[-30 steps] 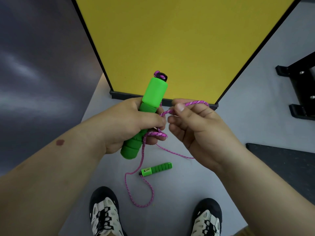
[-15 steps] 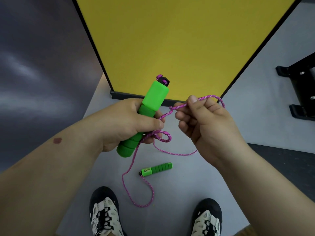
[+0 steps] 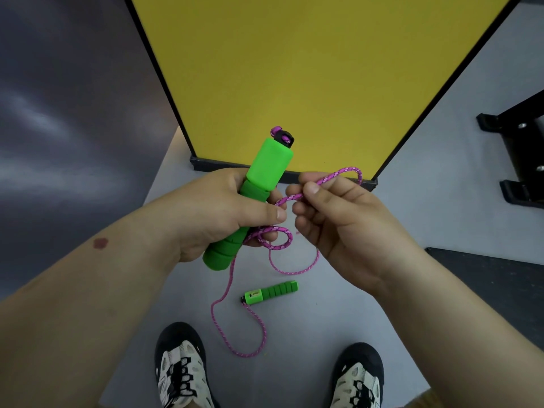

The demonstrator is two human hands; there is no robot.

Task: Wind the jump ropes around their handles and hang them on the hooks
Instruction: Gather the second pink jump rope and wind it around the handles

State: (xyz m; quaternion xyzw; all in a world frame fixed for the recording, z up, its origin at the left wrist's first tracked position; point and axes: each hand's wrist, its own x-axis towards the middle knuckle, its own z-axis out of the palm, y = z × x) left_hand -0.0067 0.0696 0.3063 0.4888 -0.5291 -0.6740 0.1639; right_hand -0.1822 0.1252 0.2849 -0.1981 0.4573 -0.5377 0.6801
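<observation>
My left hand (image 3: 217,213) grips a green jump-rope handle (image 3: 265,169) round its foam middle, its black cap pointing up and away. My right hand (image 3: 338,219) pinches the pink rope (image 3: 335,175) between thumb and fingers, just right of the handle. A small loop of the rope curls under my left fingers, and the rest hangs down to the floor. The second green handle (image 3: 272,293) lies on the grey floor between my hands and my shoes, joined to the rope's far end. No hooks are in view.
A yellow panel (image 3: 309,69) in a black frame stands right in front of me. A black metal stand (image 3: 518,160) sits at the right, a dark mat (image 3: 494,275) lies lower right. My two shoes (image 3: 181,369) stand at the bottom edge.
My right hand drew the rope up and to the right, away from the handle, forming a raised loop over its fingers. The handle in my left hand tilted slightly. The floor handle stayed put.
</observation>
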